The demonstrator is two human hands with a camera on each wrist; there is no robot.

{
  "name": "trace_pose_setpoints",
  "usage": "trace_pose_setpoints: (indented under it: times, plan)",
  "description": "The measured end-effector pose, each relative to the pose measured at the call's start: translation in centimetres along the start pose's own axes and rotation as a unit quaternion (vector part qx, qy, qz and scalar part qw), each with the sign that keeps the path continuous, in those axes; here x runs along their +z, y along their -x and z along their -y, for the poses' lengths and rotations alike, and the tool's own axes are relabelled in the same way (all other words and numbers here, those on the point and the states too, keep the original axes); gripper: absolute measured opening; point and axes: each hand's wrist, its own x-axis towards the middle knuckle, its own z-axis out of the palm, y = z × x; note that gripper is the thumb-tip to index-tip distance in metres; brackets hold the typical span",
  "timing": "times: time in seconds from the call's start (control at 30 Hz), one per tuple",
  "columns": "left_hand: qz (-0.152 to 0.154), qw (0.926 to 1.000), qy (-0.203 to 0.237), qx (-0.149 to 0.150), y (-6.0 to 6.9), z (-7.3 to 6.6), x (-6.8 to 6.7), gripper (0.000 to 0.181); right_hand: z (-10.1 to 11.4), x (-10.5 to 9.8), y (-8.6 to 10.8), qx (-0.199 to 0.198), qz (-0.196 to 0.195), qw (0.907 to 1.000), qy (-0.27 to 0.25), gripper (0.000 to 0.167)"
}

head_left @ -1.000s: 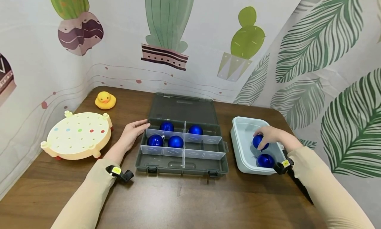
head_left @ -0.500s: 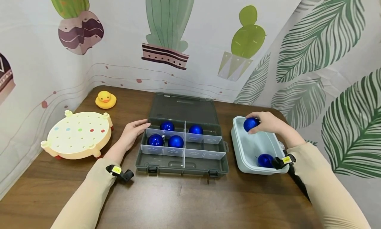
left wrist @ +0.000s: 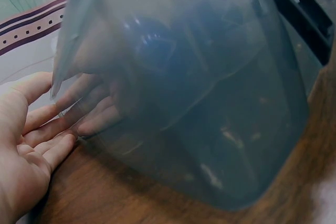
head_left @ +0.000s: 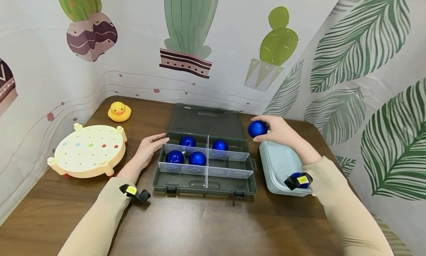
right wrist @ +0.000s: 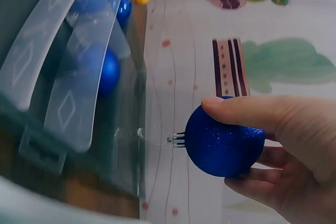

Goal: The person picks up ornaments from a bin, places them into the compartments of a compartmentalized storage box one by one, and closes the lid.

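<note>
Blue ball (head_left: 257, 129) lifted from the tub (head_left: 265, 163) and carried left

Head view: your right hand (head_left: 277, 129) has come up and across with the ball, clearing the tub's far end. You're holding it in the air by the back right corner of the divided case (head_left: 229, 181). That leaves the ball in neither container, so its placing isn't done. One other ball (head_left: 294, 174) sits in the tub, partly hidden by your wrist camera. Your left hand (head_left: 148, 149) has stayed at the case's left end. Four balls are inside the case: one in each back compartment, two in the left middle one; I'd judge the front row free to take more.

Left wrist view: your fingers are spread and relaxed beside the see-through end wall (left wrist: 210, 129), gripping nothing; I'd take it as steadying only.

Right wrist view: your thumb and fingers are clamped on the ball from opposite sides. Its silver cap (right wrist: 177, 140) points toward the case, just apart from the wall. The grip looks secure, though a smooth round thing could roll if squeezed off-centre.
</note>
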Motion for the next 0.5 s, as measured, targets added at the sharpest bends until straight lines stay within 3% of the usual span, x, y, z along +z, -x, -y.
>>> trace_pose_setpoints:
  times: [0.5]
  plan:
    - [0.000,1.0000,0.003,-0.006,0.0,0.0,0.1,0.060,5.0,3.0,-1.8,-0.049,0.028,0.9984,0.001,0.064]
